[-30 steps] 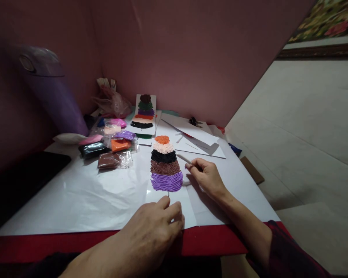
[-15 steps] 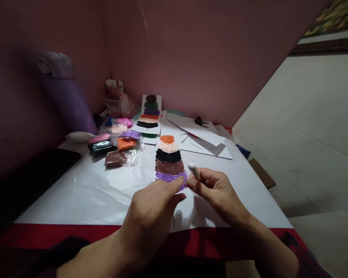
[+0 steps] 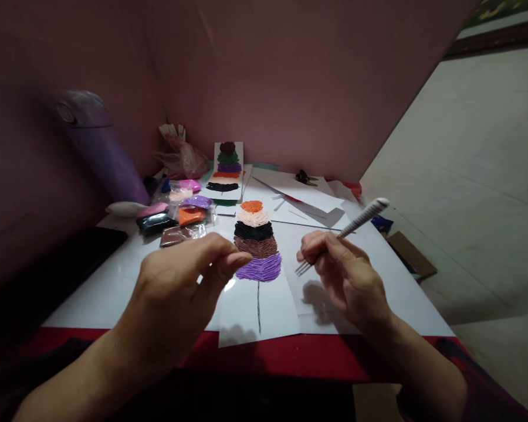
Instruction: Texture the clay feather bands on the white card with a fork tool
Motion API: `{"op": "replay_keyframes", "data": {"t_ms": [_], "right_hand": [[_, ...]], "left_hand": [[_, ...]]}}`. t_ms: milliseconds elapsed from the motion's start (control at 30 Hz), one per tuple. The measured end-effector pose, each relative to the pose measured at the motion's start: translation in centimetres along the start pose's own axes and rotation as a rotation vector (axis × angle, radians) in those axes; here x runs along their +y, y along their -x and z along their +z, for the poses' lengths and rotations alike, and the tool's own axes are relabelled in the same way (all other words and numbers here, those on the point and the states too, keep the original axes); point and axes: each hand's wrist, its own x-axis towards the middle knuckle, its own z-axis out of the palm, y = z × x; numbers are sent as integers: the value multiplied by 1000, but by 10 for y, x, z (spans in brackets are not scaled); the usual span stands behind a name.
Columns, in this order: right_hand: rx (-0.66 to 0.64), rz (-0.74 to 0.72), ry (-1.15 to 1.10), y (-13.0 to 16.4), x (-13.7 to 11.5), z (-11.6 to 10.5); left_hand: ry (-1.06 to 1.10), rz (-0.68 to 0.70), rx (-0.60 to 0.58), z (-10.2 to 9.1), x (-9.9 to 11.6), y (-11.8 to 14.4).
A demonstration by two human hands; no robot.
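Fork: light, stiff; right hand gripping it mid-handle, prongs pointing at 8 o'clock. Left hand hovering, fingers loosely curled, empty. Clay picture: probably soft, easily dented.

The tall purple plastic bottle at the back left is blurred. The raised left hand hides part of the white paper-covered bench. The small dark object near the pink wall is too small to identify.

A home craft corner: clay packets on a paper-covered table against pink walls.
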Motion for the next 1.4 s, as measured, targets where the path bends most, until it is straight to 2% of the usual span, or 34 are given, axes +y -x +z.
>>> {"op": "replay_keyframes", "data": {"t_ms": [100, 200, 333, 500, 600, 833, 1100, 1400], "right_hand": [[25, -67, 70, -3, 3, -2], [46, -114, 214, -3, 9, -2], [49, -190, 350, -2, 19, -3], [4, -209, 368, -1, 30, -3], [24, -200, 390, -1, 32, -3], [56, -175, 411, 0, 30, -3], [67, -157, 410, 1, 29, -2], [44, -170, 417, 2, 30, -5]], "left_hand": [[20, -11, -126, 1, -10, -7], [129, 0, -229, 12, -23, -10], [211, 23, -209, 25, -43, -7], [233, -95, -213, 33, -61, 4], [223, -141, -259, 38, -64, 10], [161, -97, -320, 49, -68, 17], [158, -145, -389, 49, -67, 17], [155, -87, -426, 46, -67, 18]]}}
